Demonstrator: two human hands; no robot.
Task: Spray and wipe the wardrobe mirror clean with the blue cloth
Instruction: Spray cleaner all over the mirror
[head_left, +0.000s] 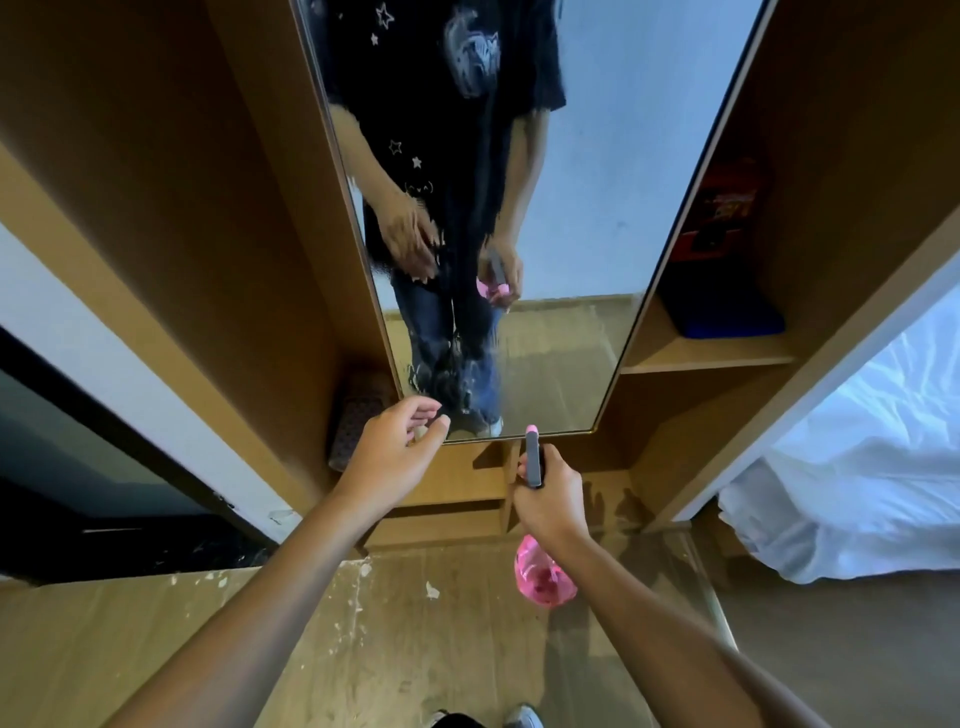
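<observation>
Right hand (546, 499) gripped pink spray bottle (543, 571) by dark trigger head, nozzle aimed at lower edge of mirror (561, 208) just ahead. Bottle body hung below wrist. Left hand (395, 452) held nothing, fingers loosely curled and apart, fingertips close to mirror's bottom left corner. Wet streaks showed on glass above left hand. Blue cloth couldn't be made out. Shelf (706, 356) sat up and right of right hand.
</observation>
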